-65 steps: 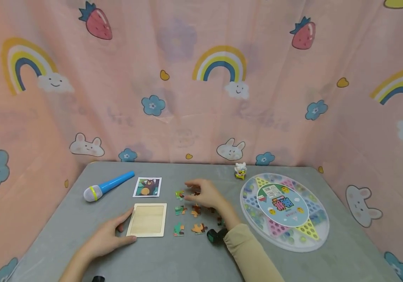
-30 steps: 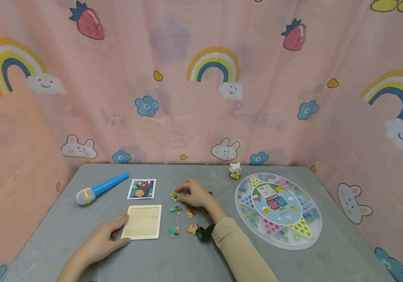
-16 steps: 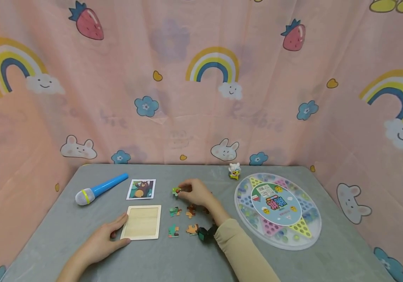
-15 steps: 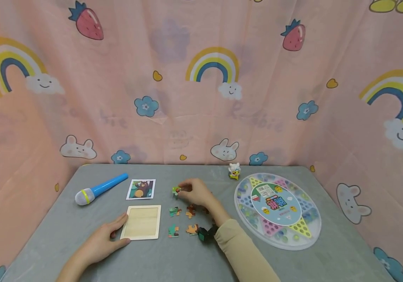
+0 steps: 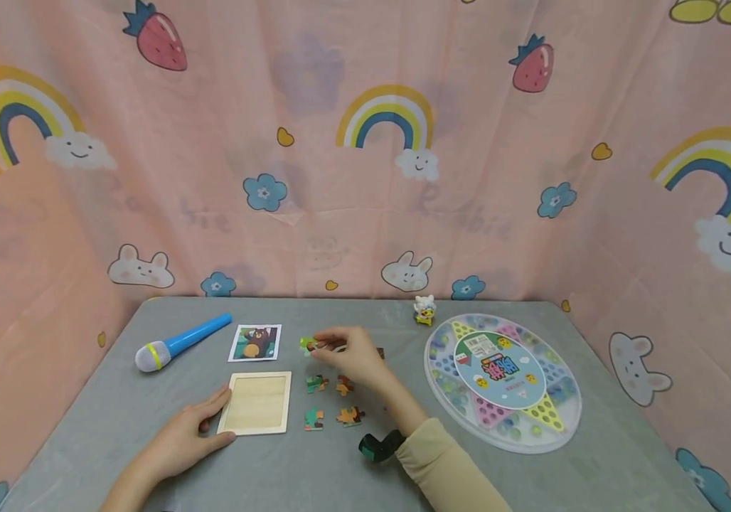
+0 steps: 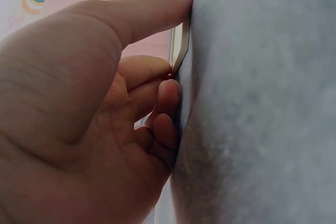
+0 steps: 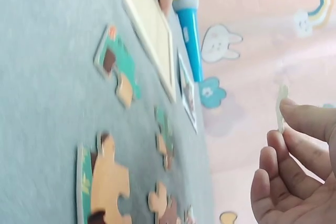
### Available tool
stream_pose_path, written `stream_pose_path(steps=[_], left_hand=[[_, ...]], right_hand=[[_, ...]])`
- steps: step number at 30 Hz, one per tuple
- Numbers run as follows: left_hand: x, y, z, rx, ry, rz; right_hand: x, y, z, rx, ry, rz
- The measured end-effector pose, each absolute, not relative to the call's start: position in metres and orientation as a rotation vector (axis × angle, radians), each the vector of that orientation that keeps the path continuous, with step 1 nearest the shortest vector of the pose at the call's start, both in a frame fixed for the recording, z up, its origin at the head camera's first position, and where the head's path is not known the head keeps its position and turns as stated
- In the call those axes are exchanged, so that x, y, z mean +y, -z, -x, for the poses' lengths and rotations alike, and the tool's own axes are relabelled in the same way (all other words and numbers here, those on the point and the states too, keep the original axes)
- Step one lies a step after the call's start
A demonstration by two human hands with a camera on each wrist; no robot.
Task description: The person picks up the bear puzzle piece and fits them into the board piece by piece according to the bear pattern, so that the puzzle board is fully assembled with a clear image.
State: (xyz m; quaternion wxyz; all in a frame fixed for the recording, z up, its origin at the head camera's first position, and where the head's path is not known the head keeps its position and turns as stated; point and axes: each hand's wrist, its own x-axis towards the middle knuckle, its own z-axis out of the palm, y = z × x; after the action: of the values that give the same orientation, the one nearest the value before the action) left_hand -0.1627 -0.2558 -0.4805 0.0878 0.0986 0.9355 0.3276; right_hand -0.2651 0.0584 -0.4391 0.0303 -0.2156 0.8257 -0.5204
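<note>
My right hand (image 5: 354,354) pinches a green puzzle piece (image 5: 307,345) between thumb and fingers. In the right wrist view that jigsaw piece (image 7: 281,113) is seen edge-on, lifted off the table. Below the hand lie loose puzzle pieces (image 5: 350,416), some partly hidden by the hand and forearm. With its thumb and index finger, my left hand (image 5: 188,435) touches the left edge of a square wooden puzzle tray (image 5: 254,403), whose inside is bare. The left wrist view shows the thumb extended against the tray's edge (image 6: 181,40), the other fingers loosely bent.
A bear picture card (image 5: 255,343) lies behind the tray, and a blue toy microphone (image 5: 183,343) is left of it. On the right sits a round Chinese checkers board (image 5: 503,384). A small white figurine (image 5: 425,310) stands near the table's back edge.
Over the last second my right hand has lifted the green puzzle piece from the table, and has just moved slightly left with it. My left hand stays at the tray.
</note>
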Motion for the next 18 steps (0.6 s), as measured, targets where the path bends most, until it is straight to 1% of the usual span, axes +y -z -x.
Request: stream_pose_path(steps=[9,18], left_hand=[[-0.257,0.480,0.161,2.798,-0.958,-0.296],[-0.255,0.481,0.163,2.810,-0.920,-0.296]], right_hand=[[0.042,0.441,0.252,2.572,1.623,0.678],[0.022,0.450,0.252,2.500,1.658,0.651]])
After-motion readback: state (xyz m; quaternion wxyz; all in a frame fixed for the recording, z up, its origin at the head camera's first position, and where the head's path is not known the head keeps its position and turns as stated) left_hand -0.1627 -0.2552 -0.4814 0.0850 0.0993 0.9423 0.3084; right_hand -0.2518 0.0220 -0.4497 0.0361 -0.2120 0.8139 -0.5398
